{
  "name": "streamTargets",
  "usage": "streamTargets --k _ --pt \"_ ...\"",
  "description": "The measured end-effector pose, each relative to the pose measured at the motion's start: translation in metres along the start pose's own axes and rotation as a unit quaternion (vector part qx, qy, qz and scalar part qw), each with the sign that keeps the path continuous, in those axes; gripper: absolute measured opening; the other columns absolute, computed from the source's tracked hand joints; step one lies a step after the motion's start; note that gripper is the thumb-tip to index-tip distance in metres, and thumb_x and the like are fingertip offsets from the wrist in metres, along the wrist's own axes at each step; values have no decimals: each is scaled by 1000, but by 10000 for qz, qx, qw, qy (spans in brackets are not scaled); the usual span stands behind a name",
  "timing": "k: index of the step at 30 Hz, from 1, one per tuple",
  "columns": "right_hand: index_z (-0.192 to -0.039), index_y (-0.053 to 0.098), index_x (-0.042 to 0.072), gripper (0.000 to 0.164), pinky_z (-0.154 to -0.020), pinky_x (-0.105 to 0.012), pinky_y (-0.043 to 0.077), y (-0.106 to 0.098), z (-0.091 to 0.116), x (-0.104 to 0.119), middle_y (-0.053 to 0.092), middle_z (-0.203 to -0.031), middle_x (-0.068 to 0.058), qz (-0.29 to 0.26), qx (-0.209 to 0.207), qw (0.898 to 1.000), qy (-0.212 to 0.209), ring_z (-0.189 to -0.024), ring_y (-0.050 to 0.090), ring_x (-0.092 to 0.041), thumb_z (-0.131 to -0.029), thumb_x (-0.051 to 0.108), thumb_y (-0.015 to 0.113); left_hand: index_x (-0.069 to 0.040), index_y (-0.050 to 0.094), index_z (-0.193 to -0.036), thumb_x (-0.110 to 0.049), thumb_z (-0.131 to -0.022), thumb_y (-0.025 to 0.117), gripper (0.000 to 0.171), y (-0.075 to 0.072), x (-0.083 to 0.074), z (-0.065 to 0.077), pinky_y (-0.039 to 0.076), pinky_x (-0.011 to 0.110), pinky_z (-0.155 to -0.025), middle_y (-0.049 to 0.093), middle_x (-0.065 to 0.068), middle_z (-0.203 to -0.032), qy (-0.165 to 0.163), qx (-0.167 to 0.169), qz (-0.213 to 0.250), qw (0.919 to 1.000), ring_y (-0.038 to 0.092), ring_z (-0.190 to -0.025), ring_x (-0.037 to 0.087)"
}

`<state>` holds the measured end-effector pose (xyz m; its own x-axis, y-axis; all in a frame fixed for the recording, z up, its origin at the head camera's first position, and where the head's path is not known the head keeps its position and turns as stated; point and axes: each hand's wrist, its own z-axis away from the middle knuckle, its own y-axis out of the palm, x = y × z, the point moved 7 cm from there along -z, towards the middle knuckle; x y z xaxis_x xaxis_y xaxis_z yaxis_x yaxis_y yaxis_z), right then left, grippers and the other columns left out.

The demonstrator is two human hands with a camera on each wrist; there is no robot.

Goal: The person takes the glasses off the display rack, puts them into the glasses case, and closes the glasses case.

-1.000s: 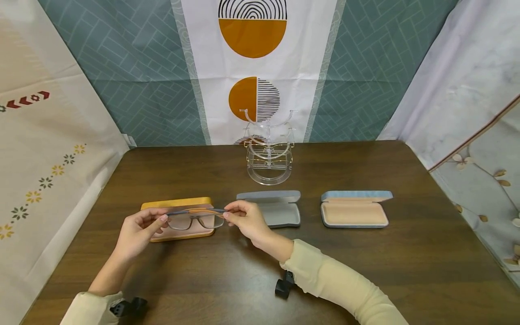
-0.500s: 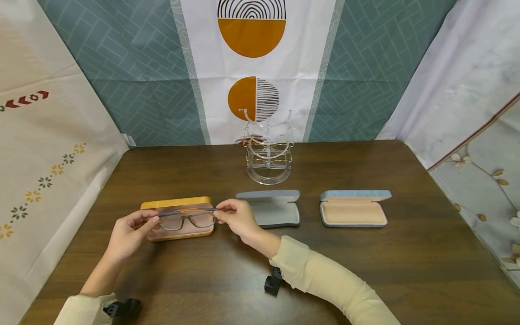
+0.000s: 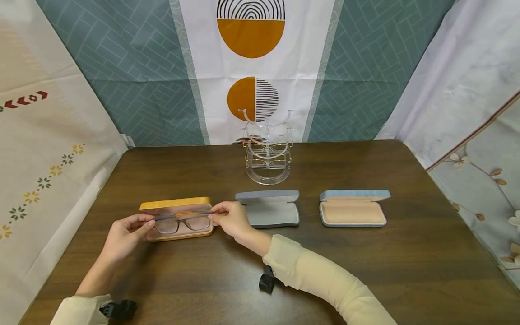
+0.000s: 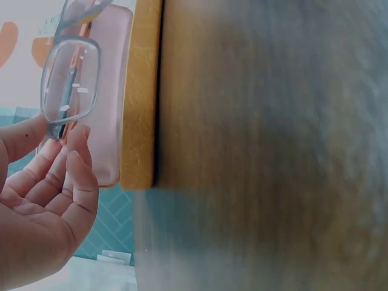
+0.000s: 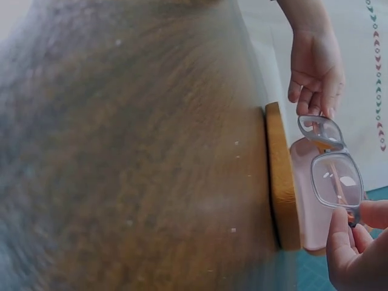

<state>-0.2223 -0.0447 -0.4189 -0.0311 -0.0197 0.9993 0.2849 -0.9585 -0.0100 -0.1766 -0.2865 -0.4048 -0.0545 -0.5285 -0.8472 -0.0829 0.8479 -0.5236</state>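
Observation:
Eyeglasses [image 3: 178, 221] with grey frames and orange on the folded temples are held level over an open yellow glasses case [image 3: 175, 204] with a pink lining. My left hand [image 3: 125, 237] pinches their left end between thumb and fingers. At the other end, my right hand [image 3: 233, 221] pinches the frame near the hinge. In the left wrist view, one lens of the eyeglasses [image 4: 71, 79] stands in front of the pink lining. From the right wrist, both lenses of the eyeglasses [image 5: 337, 179] show between the two hands. Whether they touch the case I cannot tell.
An open grey glasses case [image 3: 272, 214] lies right of the yellow one, close to my right hand. Farther right is an open blue case [image 3: 354, 213] with a peach lining. A clear display stand [image 3: 268, 174] with thin-framed glasses on it stands at the back of the wooden table [image 3: 325, 280].
Both hands have moved left and slightly down with the eyeglasses, which now sit lower over the yellow case. The other cases and the stand have kept their places.

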Motion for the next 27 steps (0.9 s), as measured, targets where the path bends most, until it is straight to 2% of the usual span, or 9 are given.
streamTargets --k 5,11,16,23,27 --pt "-88 65 -9 10 -61 -29 54 3 -3 -5 65 -76 -13 255 0 9997 28 -66 64 -22 -78 -6 66 10 61 -102 -18 -89 60 31 0 6 0 49 24 -54 66 -2 -77 -204 160 -251 9993 57 -65 6" --pt "-87 66 -8 10 -57 -28 53 6 -7 -9 65 -75 -12 645 -73 9979 -11 -62 63 -23 -77 -4 67 10 61 -102 -20 -90 59 32 -1 10 -3 46 24 -52 66 10 -80 -273 313 -592 9974 57 -65 7" --pt "-88 68 -5 11 -50 -19 48 8 -8 -10 66 -74 -7 1102 -83 9939 -23 -57 58 -11 -78 -1 68 10 62 -102 -16 -89 60 29 -1 11 -4 46 24 -52 66 11 -80 -272 394 -708 9963 56 -63 7" --pt "-89 70 -3 14 -54 -15 45 8 -9 -5 67 -76 -4 1703 -27 9852 -209 -64 57 -4 -77 5 71 9 63 -99 -15 -89 59 26 1 14 -5 46 24 -53 65 11 -78 -321 558 -899 9939 54 -62 9" --pt "-91 70 -3 17 -55 -15 45 8 -8 -6 66 -78 -4 1733 74 9847 -148 -63 56 -4 -76 4 72 10 62 -101 -17 -90 59 29 1 14 -5 47 25 -54 66 12 -80 -431 605 -938 9928 55 -64 9"
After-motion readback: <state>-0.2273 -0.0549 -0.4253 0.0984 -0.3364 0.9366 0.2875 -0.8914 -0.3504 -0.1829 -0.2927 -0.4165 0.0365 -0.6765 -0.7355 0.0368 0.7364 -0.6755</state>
